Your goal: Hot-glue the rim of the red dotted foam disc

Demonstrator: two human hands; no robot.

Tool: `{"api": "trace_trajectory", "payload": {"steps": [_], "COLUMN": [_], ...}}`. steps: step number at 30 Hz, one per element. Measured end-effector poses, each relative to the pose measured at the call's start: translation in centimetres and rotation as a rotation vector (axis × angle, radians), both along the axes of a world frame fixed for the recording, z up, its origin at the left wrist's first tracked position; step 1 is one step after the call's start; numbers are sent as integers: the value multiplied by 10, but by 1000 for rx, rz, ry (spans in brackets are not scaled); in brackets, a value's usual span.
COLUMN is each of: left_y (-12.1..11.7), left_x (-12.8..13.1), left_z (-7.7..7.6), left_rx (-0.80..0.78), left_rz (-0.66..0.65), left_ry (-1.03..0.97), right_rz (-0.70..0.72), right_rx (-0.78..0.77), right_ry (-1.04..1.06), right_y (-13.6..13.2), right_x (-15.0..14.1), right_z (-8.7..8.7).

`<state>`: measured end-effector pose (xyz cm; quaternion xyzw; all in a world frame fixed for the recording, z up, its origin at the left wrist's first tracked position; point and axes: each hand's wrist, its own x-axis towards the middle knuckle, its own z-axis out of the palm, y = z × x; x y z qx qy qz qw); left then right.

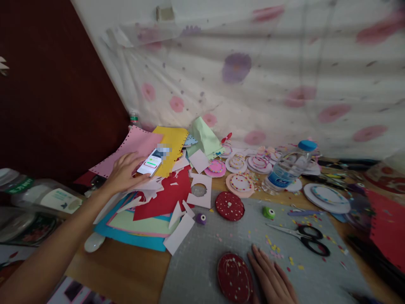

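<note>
My left hand (126,169) is stretched out over the paper pile at the left, gripping a lit smartphone (151,164) by its near edge, thumb and fingers on either side. On the grey cutting mat (196,266), my right hand (270,274) lies flat with the fingers stretched out and nothing in them. Just left of those fingers is a dark red round piece (234,276) speckled with small stars. A second dark red disc (230,206) with pale dots lies farther back. Black-handled scissors (305,235) rest to the right, near a green hole punch (268,212) and a purple one (201,218).
Coloured sheets, including red paper (167,196) and yellow card (171,143), pile up under the phone. A blue-capped water bottle (286,169) stands behind the mat among round cards with beaded bracelets (240,182). Paper confetti (274,247) is scattered on the mat. Plastic bottles (47,194) lie at left.
</note>
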<state>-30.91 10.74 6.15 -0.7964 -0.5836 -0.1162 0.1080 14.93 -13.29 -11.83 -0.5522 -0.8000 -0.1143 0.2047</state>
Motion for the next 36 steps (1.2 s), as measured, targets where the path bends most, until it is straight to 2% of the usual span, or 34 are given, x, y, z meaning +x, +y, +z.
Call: {"api": "trace_trajectory", "payload": {"steps": [3, 5, 9, 12, 14, 16, 19, 24, 28, 32, 36], "left_y": [-15, -31, -80, -125, -151, -171, -186, -193, -195, -194, -192], "left_x": [10, 26, 83, 135, 165, 187, 208, 226, 235, 242, 248], "left_z": [15, 27, 46, 46, 37, 20, -10, -52, -78, -88, -79], "left_rx": [61, 95, 61, -43, -204, -342, -482, -537, -517, -492, -468], "left_rz": [-28, -45, -159, -358, -462, -545, -565, -547, -488, -461, -444], "left_ry": [-55, -94, -287, -339, -324, -334, -328, -381, -453, -507, -538], "right_rz": [69, 100, 14, -52, -67, -107, -211, -256, -244, -130, 39], "right_rx": [22, 21, -86, -81, -12, 67, 140, 149, 122, -19, -273], "right_ry": [-68, -38, 288, 525, 597, 618, 609, 587, 610, 700, 827], "right_y": [4, 4, -6, -15, -20, -24, -28, -32, -30, -26, -20], "right_x": [4, 3, -6, -7, 0, 11, 31, 58, 61, 46, 19], "right_z": [4, 13, 40, 58, 66, 72, 76, 78, 80, 88, 97]}}
